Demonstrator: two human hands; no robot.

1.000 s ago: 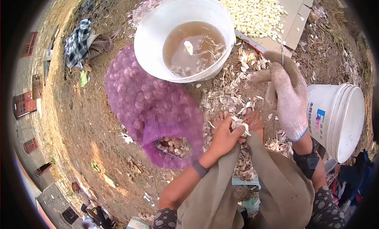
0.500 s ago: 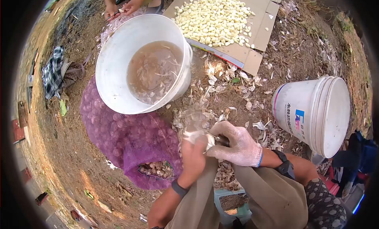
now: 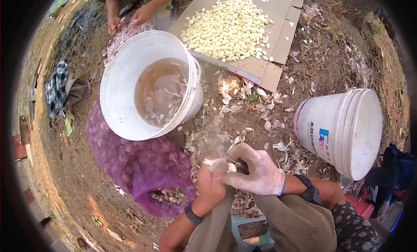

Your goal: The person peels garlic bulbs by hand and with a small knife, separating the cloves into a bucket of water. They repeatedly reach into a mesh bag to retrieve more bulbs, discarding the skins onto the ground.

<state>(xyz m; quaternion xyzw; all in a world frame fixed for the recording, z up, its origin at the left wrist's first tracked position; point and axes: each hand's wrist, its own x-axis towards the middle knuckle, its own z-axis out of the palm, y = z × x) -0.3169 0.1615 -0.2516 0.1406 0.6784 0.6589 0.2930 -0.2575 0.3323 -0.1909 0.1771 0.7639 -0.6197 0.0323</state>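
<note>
My bare left hand (image 3: pixel 211 182) is closed around a piece of garlic (image 3: pixel 214 162) with pale, papery skin. Pressed up against it is my right hand (image 3: pixel 257 170), in a white knit glove with a blue-edged cuff. Its thumb and forefinger pinch a small knife whose thin blade (image 3: pixel 226 157) points up and left; the handle is mostly hidden. A whitish clove (image 3: pixel 232 167) shows between the two hands. Just left of them lies a purple mesh sack (image 3: pixel 134 165) full of garlic bulbs, its mouth open toward my left forearm.
A large white bucket (image 3: pixel 194 93) with cloudy water and floating skins stands front left. Peeled cloves (image 3: pixel 226 28) are heaped on flattened cardboard (image 3: pixel 271 74). At right, another white bucket (image 3: pixel 323 130) lies on its side. Another person's hands (image 3: pixel 141 15) work at top left. Garlic skins (image 3: pixel 204 139) litter the ground.
The camera view has shifted slightly, so the surroundings sit lower and further left. More of the other person shows. My hands stay together at the garlic, where a whitish clove now shows more clearly.
</note>
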